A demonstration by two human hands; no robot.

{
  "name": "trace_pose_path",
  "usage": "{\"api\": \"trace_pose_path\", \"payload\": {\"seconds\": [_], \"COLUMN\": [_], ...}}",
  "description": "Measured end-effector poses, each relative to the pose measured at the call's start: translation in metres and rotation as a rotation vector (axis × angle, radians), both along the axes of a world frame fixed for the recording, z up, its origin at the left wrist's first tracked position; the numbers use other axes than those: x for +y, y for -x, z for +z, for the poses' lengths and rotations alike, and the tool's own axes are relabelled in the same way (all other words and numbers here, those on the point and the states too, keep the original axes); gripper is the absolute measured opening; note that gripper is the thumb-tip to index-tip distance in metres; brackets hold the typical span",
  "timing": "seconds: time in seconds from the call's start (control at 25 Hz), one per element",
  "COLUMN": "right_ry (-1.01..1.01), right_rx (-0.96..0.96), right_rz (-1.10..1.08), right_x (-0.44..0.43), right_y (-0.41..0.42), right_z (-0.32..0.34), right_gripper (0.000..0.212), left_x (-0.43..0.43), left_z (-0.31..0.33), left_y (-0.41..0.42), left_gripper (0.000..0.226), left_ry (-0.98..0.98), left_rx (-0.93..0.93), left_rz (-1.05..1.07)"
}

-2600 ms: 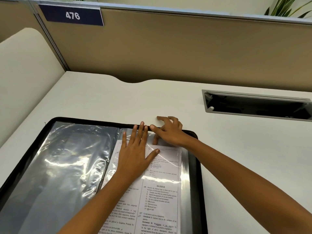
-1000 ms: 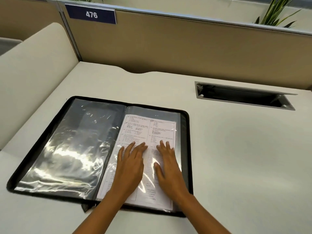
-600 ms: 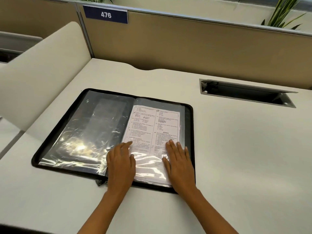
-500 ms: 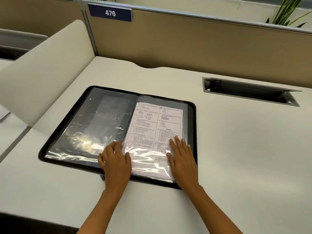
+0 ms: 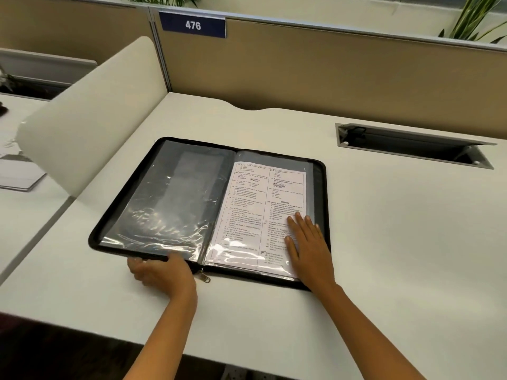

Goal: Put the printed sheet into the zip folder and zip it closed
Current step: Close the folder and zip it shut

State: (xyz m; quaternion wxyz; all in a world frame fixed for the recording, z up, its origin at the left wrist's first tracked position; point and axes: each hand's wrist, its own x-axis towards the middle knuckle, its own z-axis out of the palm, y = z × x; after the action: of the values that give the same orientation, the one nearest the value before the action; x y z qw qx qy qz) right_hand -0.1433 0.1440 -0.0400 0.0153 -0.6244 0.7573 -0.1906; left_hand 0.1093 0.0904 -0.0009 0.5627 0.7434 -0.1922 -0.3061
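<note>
A black zip folder (image 5: 129,185) lies open flat on the white desk, its two halves lined with clear plastic sleeves. The printed sheet (image 5: 258,204) sits inside the right-hand sleeve, text facing up. My right hand (image 5: 308,248) rests flat on the sheet's lower right part, fingers spread. At the near edge of the left half, my left hand (image 5: 162,271) curls its fingers around the folder's rim. A small metal zip pull (image 5: 205,278) lies on the desk by the spine, just right of that hand.
A cable slot (image 5: 411,146) with a raised grey lid is cut into the desk at the right rear. Tan partition walls with a blue "476" sign (image 5: 193,24) close the back. A cream divider panel (image 5: 87,111) stands at the left.
My left hand slid off the sleeve to the left half's near edge and gripped it. My right hand stayed flat on the sheet. The view pulled back and shifted left.
</note>
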Motion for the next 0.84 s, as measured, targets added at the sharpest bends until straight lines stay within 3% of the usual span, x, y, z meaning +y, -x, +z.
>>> {"api": "trace_pose_path", "payload": {"seconds": [0.12,0.24,0.36,0.56,0.72,0.84], "right_ry": [0.008,0.007,0.014,0.087,0.241,0.231], "right_rx": [0.000,-0.024,-0.043,-0.163,-0.311,-0.471], "right_rz": [-0.007,0.002,0.007,-0.030,-0.237,-0.267], "right_x": [0.001,0.001,0.001,0.005,0.020,0.047], "right_y": [0.000,0.002,0.001,-0.001,-0.006,-0.007], "right_z": [0.000,0.001,0.002,0.005,0.009,0.009], "right_gripper": [0.055,0.056,0.058,0.052,0.033,0.036], "left_x": [0.002,0.000,0.001,0.009,0.007,0.009], "left_z": [0.004,0.010,0.029,0.058,0.079,0.086], "left_y": [-0.018,-0.029,-0.022,0.003,0.022,0.046], "left_gripper": [0.067,0.039,0.027,0.048,0.042,0.052], "left_ry": [0.124,0.237,0.369,0.551,0.704,0.976], "left_rx": [0.320,0.373,0.255,0.012,-0.410,-0.678], "left_rz": [0.095,0.058,-0.090,-0.347,-0.607,-1.021]}}
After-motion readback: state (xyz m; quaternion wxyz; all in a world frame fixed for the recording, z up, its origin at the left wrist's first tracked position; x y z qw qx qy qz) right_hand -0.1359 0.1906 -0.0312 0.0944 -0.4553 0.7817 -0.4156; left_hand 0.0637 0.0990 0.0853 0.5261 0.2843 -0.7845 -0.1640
